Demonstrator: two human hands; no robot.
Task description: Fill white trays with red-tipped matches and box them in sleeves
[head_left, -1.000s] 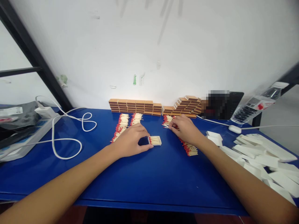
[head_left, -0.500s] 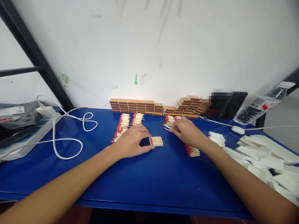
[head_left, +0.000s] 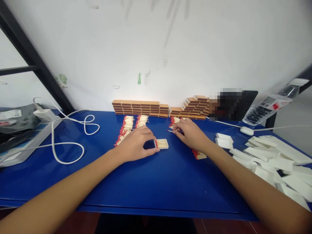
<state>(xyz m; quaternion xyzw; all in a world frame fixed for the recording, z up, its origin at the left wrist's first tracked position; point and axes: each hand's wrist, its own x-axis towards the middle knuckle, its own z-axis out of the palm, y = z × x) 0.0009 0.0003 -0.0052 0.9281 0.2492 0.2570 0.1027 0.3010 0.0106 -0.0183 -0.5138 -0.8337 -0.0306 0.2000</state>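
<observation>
A small white matchbox tray (head_left: 162, 144) lies on the blue table, filled with red-headed matches. My left hand (head_left: 137, 143) grips the tray's left end between thumb and fingers. To the right, my right hand (head_left: 191, 132) is closed in a pinch on a match (head_left: 170, 130), whose red head points left. Just behind those fingers lies a row of matches (head_left: 174, 121), partly covered by the hand; more matches (head_left: 200, 154) show below the wrist. Two further rows of matches, one at the left (head_left: 128, 123) and one beside it (head_left: 142, 120), run behind my left hand.
Stacked brown matchboxes (head_left: 141, 107) line the wall, with a stepped stack (head_left: 195, 106) to their right. Several white trays (head_left: 270, 162) are heaped at the right. A water bottle (head_left: 275, 102) leans behind them. White cable (head_left: 84, 152) loops across the left side.
The view has shifted slightly, so everything sits a little higher and further left. The pinched match now shows more clearly at my right fingertips. My left hand stays on the tray.
</observation>
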